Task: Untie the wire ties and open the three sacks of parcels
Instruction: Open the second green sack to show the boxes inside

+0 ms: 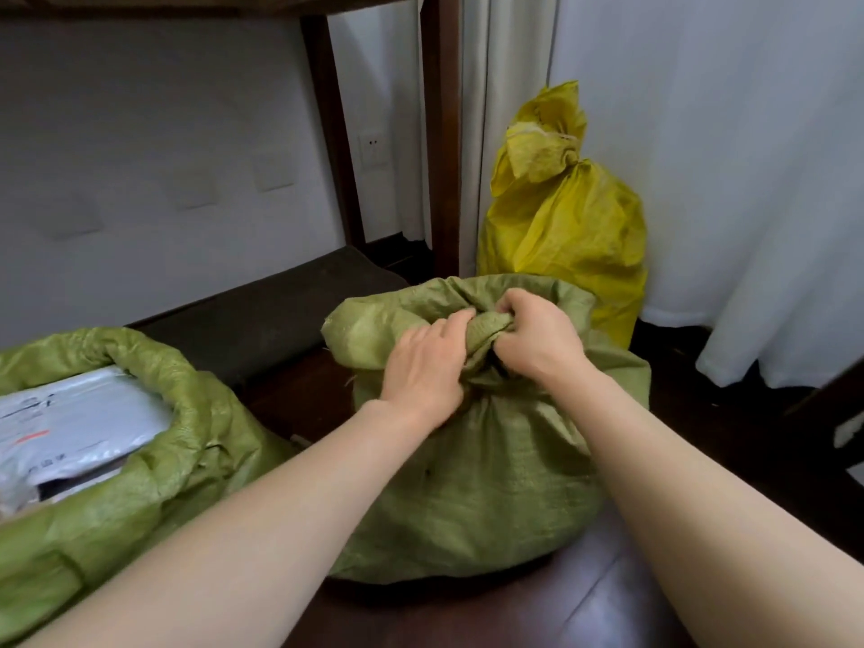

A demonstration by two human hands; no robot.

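Fingers [460, 318] of the left hand [423, 367] are curled onto the gathered neck [486, 332] of the middle green sack [467, 484]. The neck is gripped from the other side by the right hand [537, 341], whose fingers are wrapped tightly round the twisted cloth. Whether a wire tie is pinched between them cannot be told, as that spot is covered by the hands.

The sack is set on the dark floorboards [608, 600] directly in front of the person. It is full and rounded, with its top flap folded over toward the left. Its material is coarse woven plastic, matt olive green, creased into deep folds below the neck.

Progress is judged at roughly one third. Just beside it on the left, an open green sack [154, 460] has its rim rolled down into a thick collar. Grey-white plastic mailer parcels [70, 423] with printed labels are shown inside. The middle sack is judged closed and in hand.

Behind it, against a white curtain [748, 180], a yellow sack [575, 240] of the same weave stands upright. Its neck is cinched tight, with a crumpled tuft above, and its tie is too small to be made out. Two sacks are therefore left to be opened.

Dark wooden posts [439, 133] and a pale wall with a socket [372, 148] are seen beyond.
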